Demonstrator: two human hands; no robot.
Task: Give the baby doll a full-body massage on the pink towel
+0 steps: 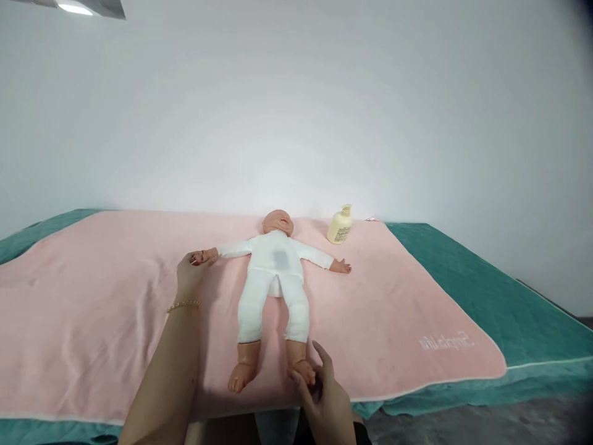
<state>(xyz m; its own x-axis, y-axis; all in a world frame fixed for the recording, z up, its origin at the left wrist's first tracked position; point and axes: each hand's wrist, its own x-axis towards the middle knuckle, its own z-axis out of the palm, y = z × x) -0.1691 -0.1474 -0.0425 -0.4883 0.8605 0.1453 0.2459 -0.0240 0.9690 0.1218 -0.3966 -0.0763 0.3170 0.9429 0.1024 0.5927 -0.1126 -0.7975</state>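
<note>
A baby doll [277, 259] with a white cloth body lies on its back on a pink blanket [380, 321], head toward the wall and arms spread. My left hand [192, 272], with a gold bracelet at the wrist, is closed around the doll's hand on the left side. Down at the front, my right hand [327, 395] holds the doll's foot on the right side, thumb on one side and fingers on the other. The doll's other hand and foot rest on the blanket, untouched. A grey patch marks its chest.
A pale yellow pump bottle [340, 226] stands on the blanket beyond the doll's arm on the right. Under the blanket is a green-covered bed [472, 290], its front edge close to me. A white wall [296, 111] rises behind it.
</note>
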